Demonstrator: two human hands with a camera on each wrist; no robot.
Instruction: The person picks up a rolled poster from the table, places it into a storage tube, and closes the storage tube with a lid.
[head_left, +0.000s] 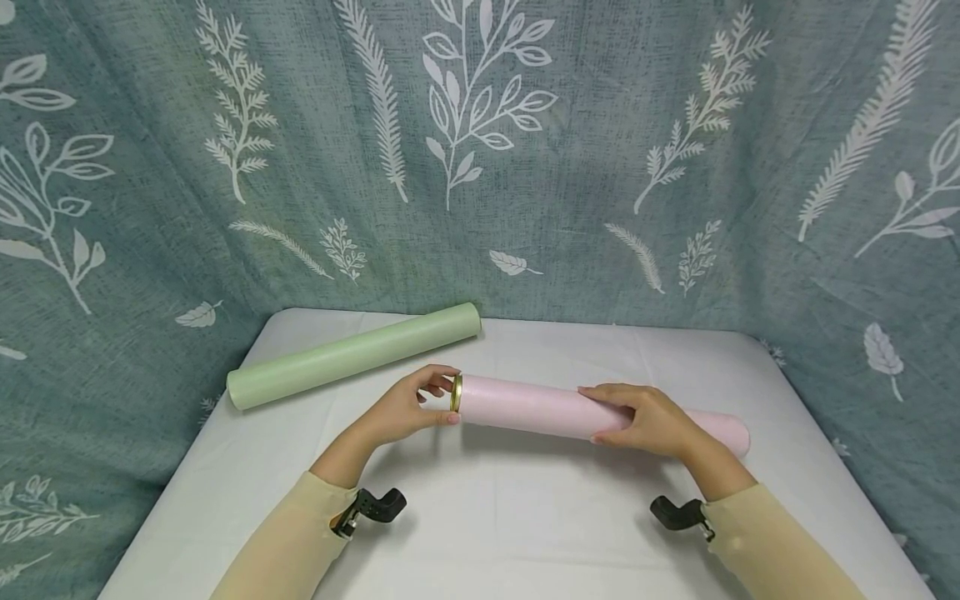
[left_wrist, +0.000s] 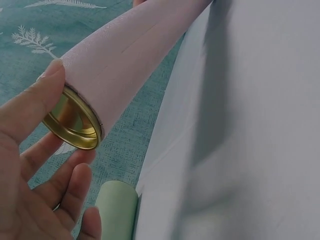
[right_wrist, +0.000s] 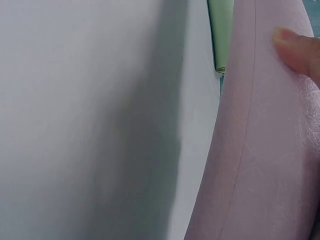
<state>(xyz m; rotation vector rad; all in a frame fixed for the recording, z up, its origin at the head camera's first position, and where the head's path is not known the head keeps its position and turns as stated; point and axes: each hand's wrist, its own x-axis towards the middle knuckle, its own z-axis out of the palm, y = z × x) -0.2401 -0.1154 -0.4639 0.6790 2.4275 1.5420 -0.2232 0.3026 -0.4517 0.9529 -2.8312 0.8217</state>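
Observation:
A long pink tube (head_left: 525, 406) lies across both hands, over the white table. Its left end carries a gold metal end cap (head_left: 456, 393), whose recessed face and rim show in the left wrist view (left_wrist: 82, 122). My left hand (head_left: 408, 407) holds that end between thumb and fingers, with the fingertips right at the gold rim. Farther right, my right hand (head_left: 652, 421) grips the tube from above, thumb on the near side. Only a thumb (right_wrist: 300, 52) of that hand shows in the right wrist view, pressed on the pink surface.
A green tube (head_left: 352, 357) lies slantwise at the back left of the white-covered table (head_left: 480, 517). Behind and at the sides hangs a teal curtain (head_left: 562, 208) with white leaf prints. Black camera mounts (head_left: 381, 505) sit on both sleeved wrists.

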